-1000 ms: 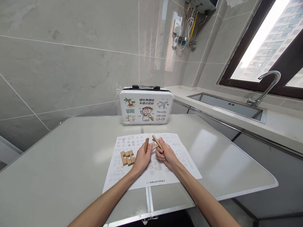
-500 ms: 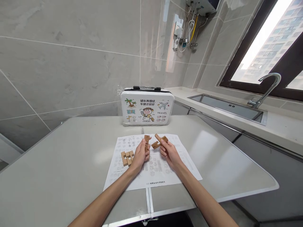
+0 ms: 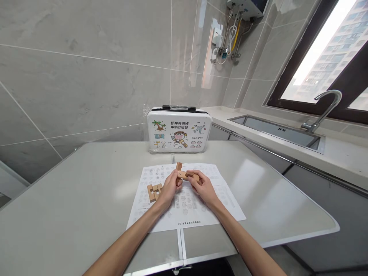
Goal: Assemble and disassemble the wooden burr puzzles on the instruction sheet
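My left hand is closed around an upright notched wooden piece. My right hand is closed on two notched wooden pieces held level, and they touch the upright piece. Both hands hover over a printed instruction sheet on the grey table. Just left of my left hand, a small group of wooden puzzle blocks lies on the sheet.
A white illustrated tin case stands against the tiled wall behind the sheet. At the right are a counter with a steel sink and a curved tap under a window. The table's rounded right edge drops off to the floor.
My hands came apart, then closed in again. The pieces in my right hand turned from slanted to level and now meet the upright piece in my left hand.
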A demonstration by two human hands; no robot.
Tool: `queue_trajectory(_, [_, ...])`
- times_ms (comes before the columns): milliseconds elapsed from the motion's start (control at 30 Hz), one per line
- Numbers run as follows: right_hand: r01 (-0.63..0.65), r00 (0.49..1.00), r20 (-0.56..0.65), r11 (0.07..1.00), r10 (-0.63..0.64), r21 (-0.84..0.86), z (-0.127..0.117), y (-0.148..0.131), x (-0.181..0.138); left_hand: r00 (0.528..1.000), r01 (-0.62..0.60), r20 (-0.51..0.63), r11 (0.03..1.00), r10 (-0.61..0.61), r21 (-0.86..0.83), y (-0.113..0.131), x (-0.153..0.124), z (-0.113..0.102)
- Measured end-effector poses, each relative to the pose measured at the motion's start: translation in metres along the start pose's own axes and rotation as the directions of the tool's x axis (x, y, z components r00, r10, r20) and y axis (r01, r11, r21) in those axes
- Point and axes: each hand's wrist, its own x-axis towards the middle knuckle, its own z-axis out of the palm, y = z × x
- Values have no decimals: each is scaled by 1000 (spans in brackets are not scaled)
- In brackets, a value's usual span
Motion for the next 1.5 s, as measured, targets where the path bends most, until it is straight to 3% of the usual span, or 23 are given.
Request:
queue_trajectory(300, [48,998,-38,997,-50,-53,-3,5,2,998,-8,68,998,4,66,8,-3,0])
queue_trajectory(433, [40,998,-54,999,-42,-32,-2,2,2,999,-37,45,984,29,174,10,-5,3])
queue_trajectory(700, [-152,985,-33,938,170,313,-11,2,8,972,-190,-37,874,230,448,9,-7,3])
queue_trajectory(867, [-238,970,61,882,234,407,-15,0,10,942,-302,30,809,333,505,14,-9,3])
queue_trajectory(1000, [-330,944,157,826,291,457,-14,-1,8,932,-348,92,800,350,488,11,-10,3])
queue_trajectory(1267, [-432,902,249,712,353,553,-18,4,10,962,-274,123,851,245,449,14,-17,5])
queue_trajectory(1500, [-521,853,365,651,372,552,-18,6,7,965,-255,89,819,245,514,15,-20,5])
